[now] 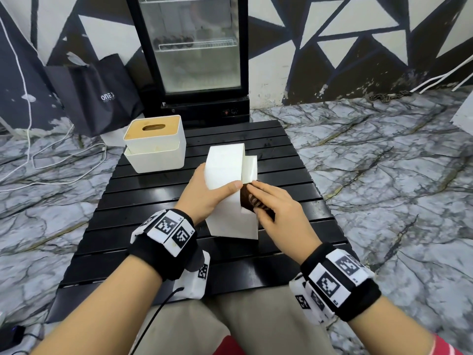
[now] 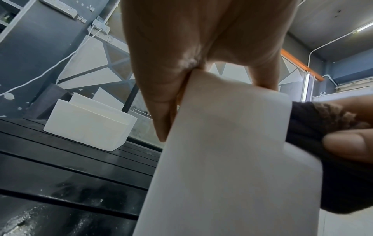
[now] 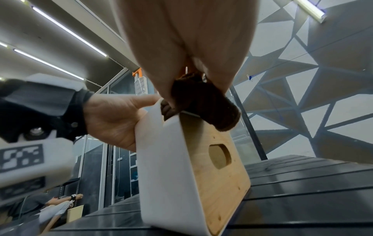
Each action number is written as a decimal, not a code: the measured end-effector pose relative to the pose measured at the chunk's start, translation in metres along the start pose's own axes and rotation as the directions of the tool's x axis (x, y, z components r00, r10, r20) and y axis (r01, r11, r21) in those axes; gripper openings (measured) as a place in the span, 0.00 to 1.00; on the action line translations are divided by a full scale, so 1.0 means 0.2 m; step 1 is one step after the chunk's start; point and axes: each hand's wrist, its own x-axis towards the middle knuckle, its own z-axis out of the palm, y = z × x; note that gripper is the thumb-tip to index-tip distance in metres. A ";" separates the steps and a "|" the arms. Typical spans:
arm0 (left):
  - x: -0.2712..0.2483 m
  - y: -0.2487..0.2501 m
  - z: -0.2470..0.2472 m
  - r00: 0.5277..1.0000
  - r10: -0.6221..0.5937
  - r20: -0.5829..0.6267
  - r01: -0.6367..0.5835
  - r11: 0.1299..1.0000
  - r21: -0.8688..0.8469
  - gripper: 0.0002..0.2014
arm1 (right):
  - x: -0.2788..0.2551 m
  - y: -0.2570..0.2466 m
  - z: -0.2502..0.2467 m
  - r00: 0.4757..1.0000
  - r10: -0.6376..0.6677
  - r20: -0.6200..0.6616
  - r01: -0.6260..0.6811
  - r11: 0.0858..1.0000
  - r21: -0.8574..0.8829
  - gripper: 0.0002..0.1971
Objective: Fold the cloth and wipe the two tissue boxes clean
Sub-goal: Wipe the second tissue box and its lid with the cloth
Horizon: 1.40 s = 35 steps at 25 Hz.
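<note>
A white tissue box stands tipped on its side on the black slatted table, its lower edge on the slats and its wooden lid facing right. The left hand grips this box from the left, thumb laid across the white face nearest the camera, fingers behind it and out of sight in the head view; the left wrist view shows the fingers pressed along the box's far side. The right hand holds a folded dark brown cloth, fingers and thumb curled round it, and presses it against the box's right side near the upper edge. In the right wrist view the cloth sits over the rim where the white wall meets the lid, whose oval slot is visible lower down. The cloth's fold cannot be made out in detail. A second box, white with a wooden slotted top, stands upright at the table's far left corner, well apart from both hands. Behind the table stands a glass-door fridge, with a dark bag on the marble-pattern floor to its left. Both wrists carry black bands with printed markers.
</note>
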 end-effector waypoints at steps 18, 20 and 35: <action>0.06 -0.07 -0.18 0.992 -0.112 0.059 0.110 0.993 0.046 0.22 | -0.10 0.37 -0.12 0.842 0.364 0.398 -0.183 0.887 -0.423 0.25; 0.08 -0.09 -0.20 0.993 -0.082 0.089 0.073 0.992 0.101 0.21 | -0.05 0.25 -0.14 0.924 0.262 0.278 -0.169 0.933 -0.319 0.22; -0.02 -0.12 -0.30 0.985 0.117 -0.126 -0.053 0.904 0.424 0.19 | 0.11 -0.10 0.00 0.979 0.172 0.113 -0.136 0.952 -0.276 0.21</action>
